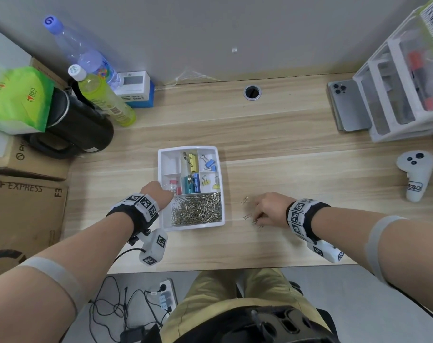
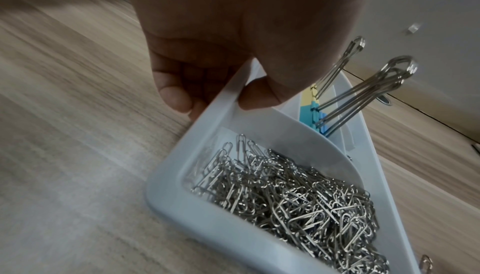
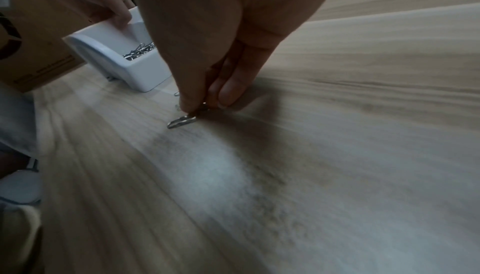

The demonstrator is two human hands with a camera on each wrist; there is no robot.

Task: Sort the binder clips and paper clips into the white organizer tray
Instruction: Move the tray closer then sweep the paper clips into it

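The white organizer tray (image 1: pixel 220 184) stands mid-desk, its front compartment heaped with silver paper clips (image 1: pixel 198 209) and its upper cells holding coloured binder clips (image 1: pixel 192 182). My left hand (image 1: pixel 158 194) grips the tray's left rim (image 2: pixel 202 126), thumb inside and fingers outside. To the tray's right, my right hand (image 1: pixel 267 211) is down on the desk and pinches paper clips (image 3: pixel 182 123) between thumb and fingertips. A few loose paper clips (image 1: pixel 245 200) lie on the wood between that hand and the tray.
A black kettle (image 1: pixel 69 125), bottles (image 1: pixel 104 100) and cardboard boxes (image 1: pixel 25 204) crowd the left side. A phone (image 1: pixel 349 107) and a white drawer unit (image 1: pixel 403 90) stand at the back right. A white controller (image 1: pixel 414 177) lies at the far right.
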